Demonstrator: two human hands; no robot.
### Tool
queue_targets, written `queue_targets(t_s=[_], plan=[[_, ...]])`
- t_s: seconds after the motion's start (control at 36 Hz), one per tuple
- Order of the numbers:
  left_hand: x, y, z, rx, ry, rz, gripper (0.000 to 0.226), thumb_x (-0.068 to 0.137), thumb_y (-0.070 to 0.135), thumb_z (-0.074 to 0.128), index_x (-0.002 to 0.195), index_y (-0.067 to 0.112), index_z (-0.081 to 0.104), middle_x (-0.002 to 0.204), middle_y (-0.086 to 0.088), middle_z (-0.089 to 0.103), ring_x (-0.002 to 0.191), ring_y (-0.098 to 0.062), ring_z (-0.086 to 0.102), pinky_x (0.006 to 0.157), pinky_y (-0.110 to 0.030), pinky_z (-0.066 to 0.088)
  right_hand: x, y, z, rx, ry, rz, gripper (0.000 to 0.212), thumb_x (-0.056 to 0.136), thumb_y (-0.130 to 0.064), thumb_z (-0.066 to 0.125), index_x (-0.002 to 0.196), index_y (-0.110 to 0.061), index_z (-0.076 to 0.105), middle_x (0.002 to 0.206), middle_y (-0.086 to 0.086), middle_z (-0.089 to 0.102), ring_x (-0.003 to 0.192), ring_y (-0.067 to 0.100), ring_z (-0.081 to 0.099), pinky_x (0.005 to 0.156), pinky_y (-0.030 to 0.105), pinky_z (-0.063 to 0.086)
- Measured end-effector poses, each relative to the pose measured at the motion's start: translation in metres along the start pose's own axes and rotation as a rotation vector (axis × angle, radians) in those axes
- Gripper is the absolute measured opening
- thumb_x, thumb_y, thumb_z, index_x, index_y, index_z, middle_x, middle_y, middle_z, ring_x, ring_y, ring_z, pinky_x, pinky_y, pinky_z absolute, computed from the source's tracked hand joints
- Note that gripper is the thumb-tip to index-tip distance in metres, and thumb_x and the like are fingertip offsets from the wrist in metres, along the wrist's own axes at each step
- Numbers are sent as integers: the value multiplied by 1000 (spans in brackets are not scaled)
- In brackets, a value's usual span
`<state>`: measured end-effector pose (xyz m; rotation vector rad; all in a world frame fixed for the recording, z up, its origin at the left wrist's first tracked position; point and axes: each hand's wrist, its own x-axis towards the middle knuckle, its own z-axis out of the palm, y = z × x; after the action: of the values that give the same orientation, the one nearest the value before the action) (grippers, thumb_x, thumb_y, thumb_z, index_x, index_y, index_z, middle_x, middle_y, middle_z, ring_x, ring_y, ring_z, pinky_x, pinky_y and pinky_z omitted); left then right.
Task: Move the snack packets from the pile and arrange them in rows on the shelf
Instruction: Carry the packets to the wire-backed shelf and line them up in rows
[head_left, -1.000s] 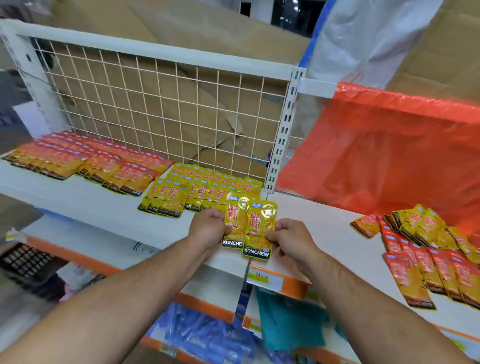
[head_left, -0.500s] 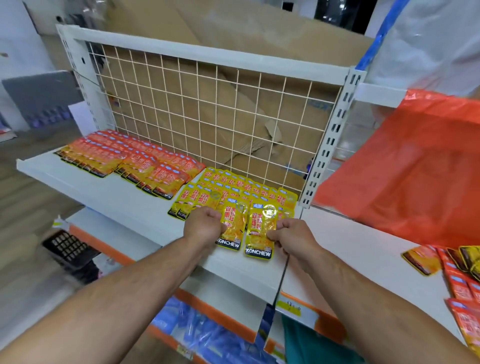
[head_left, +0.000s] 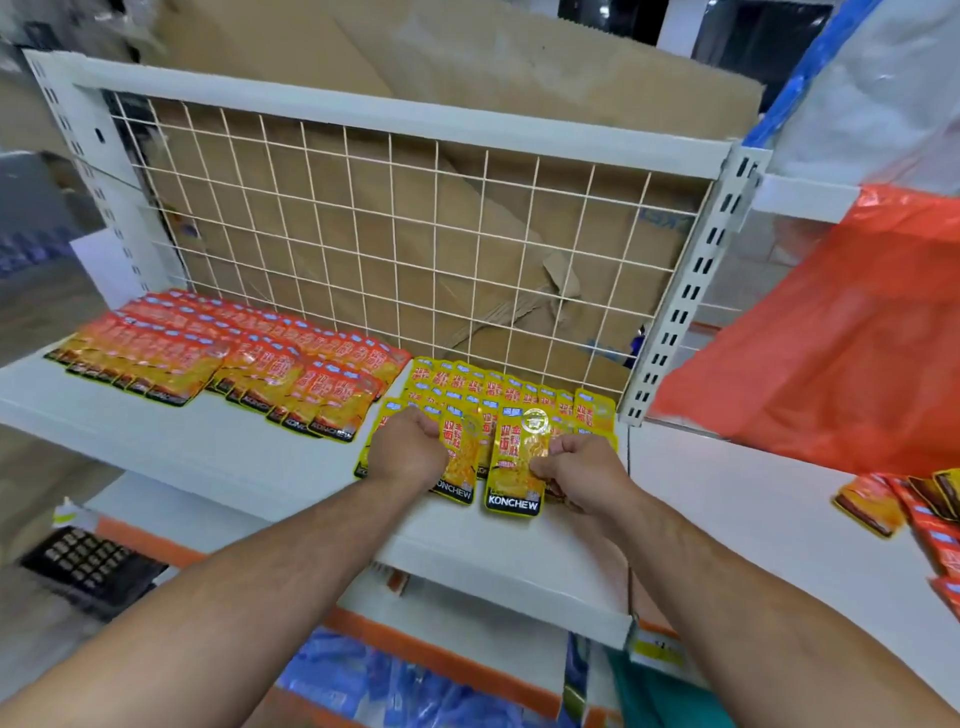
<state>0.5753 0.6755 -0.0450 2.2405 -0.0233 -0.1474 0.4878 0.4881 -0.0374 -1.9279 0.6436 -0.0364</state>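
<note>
over the last second both hands have carried their yellow packets forward from the shelf's front lip onto the yellow block. the left hand (head_left: 408, 447) now sits curled beside the left packet (head_left: 460, 470), its grip pinching that packet's left edge as far as can be seen. the right hand (head_left: 582, 470) pinches the right packet (head_left: 517, 467) at its right edge. both packets lie side by side, overlapping the front of the yellow rows (head_left: 519, 387) on the shelf (head_left: 208, 457), just right of the orange rows (head_left: 234, 353). the head has turned left too, so the pile (head_left: 904, 499) on the neighbouring board shows only at the right edge. i judge this pair nearly placed: square them up, let go, then back to the pile for more
</note>
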Motion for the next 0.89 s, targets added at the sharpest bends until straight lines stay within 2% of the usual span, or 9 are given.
queue_targets(t_s=[0.08,0.19,0.31,0.39,0.5,0.75,0.81,0.89], plan=[[9,-6,-4,60,-33,63,24,75,4,67,82,24,56,91,4,65,85,-21,60,62,-24,39,1,-3,7,8,13,4,49,80,-8,75,54,-21,35,61,6,41,60,19,38,51,26,25],[15,-11,-6,127,-65,135,27,70,1,66,77,22,50,83,-1,64,78,-24,60,59,-29,44,1,-4,15,6,40,15,51,79,-8,77,50,-20,36,54,0,40,53,19,36,50,25,26],[16,-10,-8,239,-99,194,21,72,3,65,87,13,53,82,-4,61,75,-23,57,62,-36,50,3,-2,18,17,51,29,54,78,-7,77,46,-19,35,51,-3,39,60,20,40,54,27,29],[15,-10,-8,331,-107,225,22,75,7,64,95,10,54,85,-4,61,77,-24,55,58,-33,45,4,-1,17,18,52,37,55,78,-7,77,43,-18,36,47,-7,40,57,20,42,58,28,32],[14,-11,-8,389,-108,263,29,77,11,63,105,8,54,86,-6,62,80,-26,58,55,-31,39,5,-1,17,17,61,37,54,79,-6,77,45,-19,36,45,-8,42,54,19,42,53,27,32],[10,-13,-9,456,-104,306,32,83,19,59,112,8,51,81,0,55,76,-23,55,52,-30,35,6,3,23,13,66,45,47,79,-6,78,51,-20,42,48,-4,47,50,18,41,52,26,31],[8,-12,-9,468,-84,335,30,86,23,57,113,9,51,90,-1,56,81,-22,53,56,-30,36,5,2,24,13,72,41,44,79,-6,78,54,-20,45,49,-4,47,50,17,41,51,25,31],[11,-14,-11,572,-7,480,33,91,33,52,119,15,52,115,-4,58,105,-25,52,77,-36,42,3,-1,28,19,77,43,32,78,-5,79,64,-16,52,54,-3,50,49,14,42,49,24,32]])
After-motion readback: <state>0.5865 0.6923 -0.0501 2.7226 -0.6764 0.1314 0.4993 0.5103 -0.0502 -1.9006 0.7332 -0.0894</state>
